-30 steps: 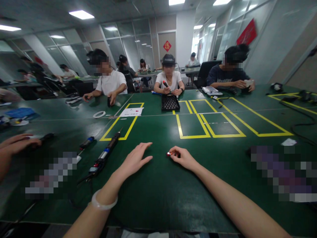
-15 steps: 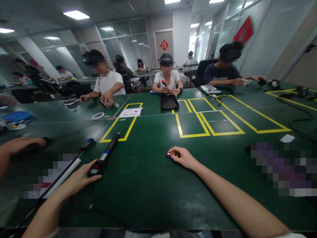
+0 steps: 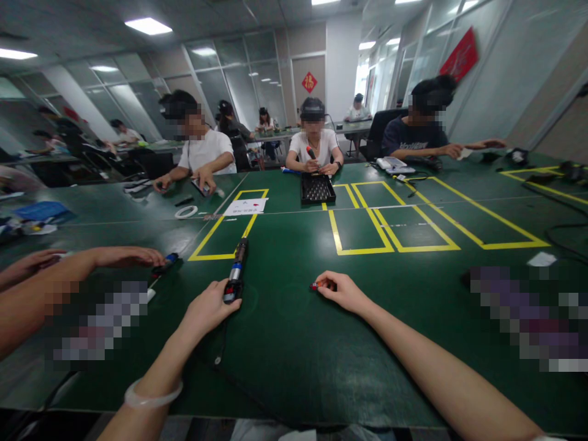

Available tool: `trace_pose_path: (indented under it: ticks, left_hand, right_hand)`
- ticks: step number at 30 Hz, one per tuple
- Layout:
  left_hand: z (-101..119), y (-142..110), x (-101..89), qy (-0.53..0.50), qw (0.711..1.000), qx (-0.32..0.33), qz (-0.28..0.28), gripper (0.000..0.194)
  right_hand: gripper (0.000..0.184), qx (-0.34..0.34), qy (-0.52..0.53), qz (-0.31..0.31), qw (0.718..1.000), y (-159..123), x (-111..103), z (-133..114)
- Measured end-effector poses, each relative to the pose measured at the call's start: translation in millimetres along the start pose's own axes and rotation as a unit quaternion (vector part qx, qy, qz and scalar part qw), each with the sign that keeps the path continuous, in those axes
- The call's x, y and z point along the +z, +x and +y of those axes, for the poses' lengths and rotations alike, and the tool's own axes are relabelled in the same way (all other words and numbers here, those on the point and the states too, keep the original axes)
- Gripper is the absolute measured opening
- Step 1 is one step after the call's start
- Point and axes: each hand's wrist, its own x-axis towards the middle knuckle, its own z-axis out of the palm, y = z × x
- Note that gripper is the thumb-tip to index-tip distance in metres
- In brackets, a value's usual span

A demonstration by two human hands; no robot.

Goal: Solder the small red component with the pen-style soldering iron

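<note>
My left hand (image 3: 212, 309) is wrapped around the rear end of a corded electric screwdriver (image 3: 236, 269), black with silver and blue bands. Its front end points away from me, and a black cord (image 3: 219, 349) trails back over the green table. To the right, my right hand (image 3: 339, 289) rests on the tabletop, pinching a small red and orange piece (image 3: 315, 286) whose kind I cannot make out. A second tool (image 3: 171, 260), blue and black, lies left of my left hand, with a co-worker's hand (image 3: 147, 257) over its rear end.
Yellow tape outlines (image 3: 362, 251) mark the green table (image 3: 294, 361). A printed sheet (image 3: 245, 207) and a tape roll (image 3: 186, 212) lie further off. Across from me, a person works over a black tray (image 3: 318, 188). A white scrap (image 3: 542, 259) is at right.
My left hand has moved right with the electric screwdriver, which now points more straight ahead. A co-worker's arm has reached in from the left. My right hand stays about where it was.
</note>
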Motion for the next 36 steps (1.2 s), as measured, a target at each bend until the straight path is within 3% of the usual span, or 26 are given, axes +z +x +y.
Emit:
trace_pose_path:
  ticks: [8, 15, 24, 29, 36]
  left_hand:
    - [108.0, 8.7, 7.5, 0.018, 0.995, 0.095, 0.034, 0.052]
    - [165.4, 10.2, 20.8, 0.01, 0.986, 0.15, 0.073, 0.044]
    - [183.0, 6.9, 27.7, 0.003, 0.983, 0.16, 0.094, 0.039]
    - [182.9, 4.5, 28.3, 0.008, 0.981, 0.163, 0.108, 0.046]
    - [181.6, 2.3, 32.4, -0.025, 0.982, 0.163, 0.095, 0.058]
  right_hand:
    - [0.012, -0.039, -0.035, 0.017, 0.998, -1.3, -0.4, -0.3]
    - [0.01, -0.065, -0.089, 0.045, 0.993, -1.4, -1.6, 0.5]
    - [0.011, -0.063, -0.147, 0.05, 0.986, 1.5, 1.0, 9.2]
    - [0.017, -0.061, -0.13, 0.053, 0.988, 1.6, 0.5, 8.4]
    - [0.013, -0.074, -0.128, 0.056, 0.987, 1.6, 0.7, 9.1]
